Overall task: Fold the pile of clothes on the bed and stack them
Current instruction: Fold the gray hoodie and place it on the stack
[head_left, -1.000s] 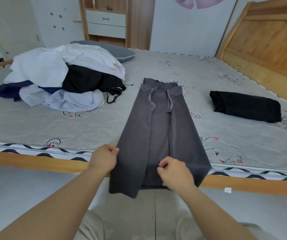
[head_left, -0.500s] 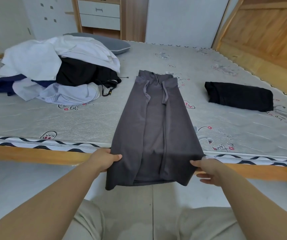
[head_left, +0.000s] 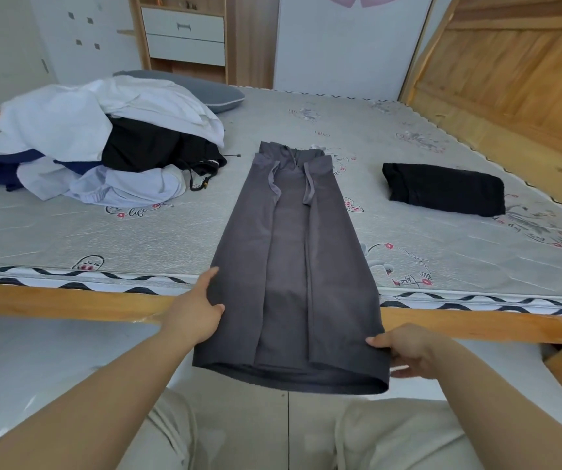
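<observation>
A long grey garment (head_left: 289, 252) with drawstrings lies lengthwise on the bed (head_left: 69, 232), its sides folded inward, its lower end lifted past the bed's front edge. My left hand (head_left: 194, 310) grips its left edge near the hem, thumb on top. On the opposite edge my right hand (head_left: 405, 351) pinches the cloth, thumb above and fingers beneath. A loose pile of clothes (head_left: 96, 147), white, black, navy and pale blue, sits on the bed's left. A folded black garment (head_left: 442, 188) lies to the right.
A grey pillow (head_left: 211, 91) lies behind the pile. A wooden headboard (head_left: 510, 72) leans at the right, and a drawer unit (head_left: 184, 35) stands at the far wall. The wooden bed rail (head_left: 52, 303) runs across in front of me.
My right hand moved from the middle of the hem out to the garment's right edge. Both hands now hold the lower end lifted and stretched wide.
</observation>
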